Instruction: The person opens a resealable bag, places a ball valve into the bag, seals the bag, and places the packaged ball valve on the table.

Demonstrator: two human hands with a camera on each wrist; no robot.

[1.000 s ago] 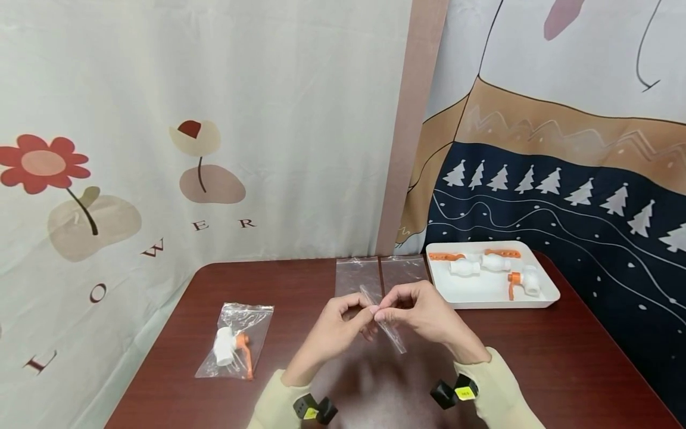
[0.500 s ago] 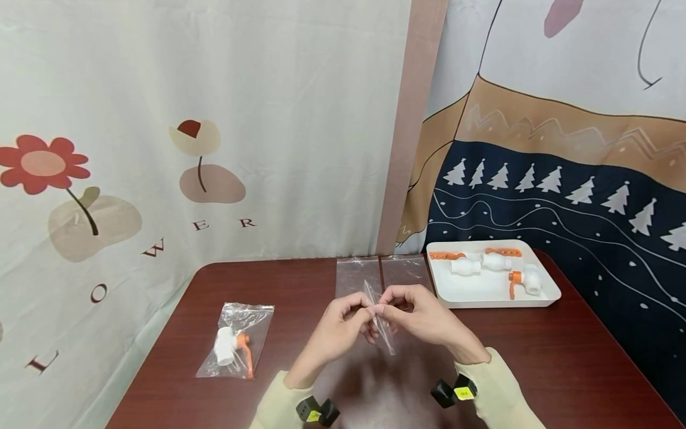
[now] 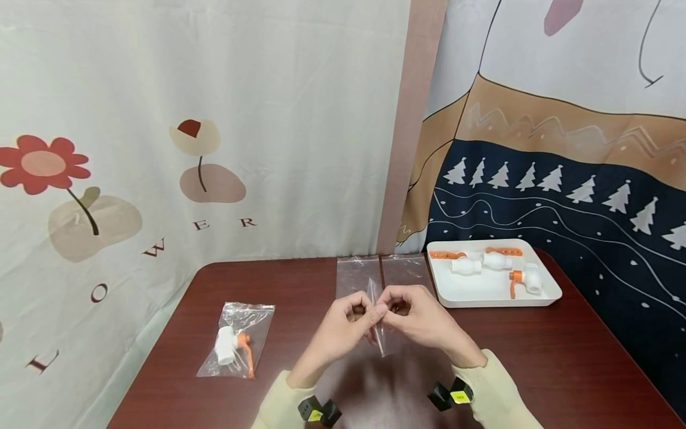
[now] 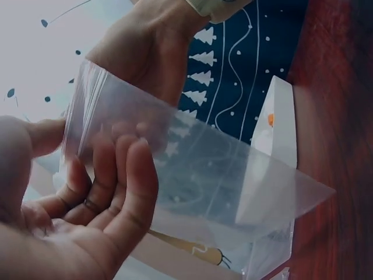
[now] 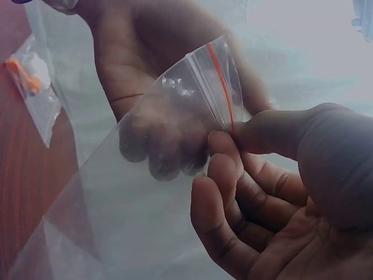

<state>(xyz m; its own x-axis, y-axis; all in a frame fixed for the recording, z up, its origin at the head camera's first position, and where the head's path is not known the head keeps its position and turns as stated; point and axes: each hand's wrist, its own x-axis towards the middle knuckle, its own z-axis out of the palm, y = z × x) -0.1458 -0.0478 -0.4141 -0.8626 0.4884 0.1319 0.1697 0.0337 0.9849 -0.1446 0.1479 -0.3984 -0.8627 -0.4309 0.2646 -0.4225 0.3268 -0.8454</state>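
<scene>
Upright between my two hands is a clear zip-lock bag, seen nearly edge-on in the head view. My left hand pinches it near the top from the left, and my right hand pinches it from the right, thumbs close together. In the right wrist view a red line runs along its zip edge, right at the right thumb and fingertip. The bag looks flat in the left wrist view, with nothing visible inside it; the other fingers are curled behind the film.
On the table at left lies a clear bag containing a white plastic valve with an orange handle. Flat bags lie at the back edge. A white tray at back right holds several white and orange valve parts.
The held bag has turned from a slant to nearly upright and shifted slightly left. Both hands keep their pinch, the left thumb now overlapping at the right fingertips.
</scene>
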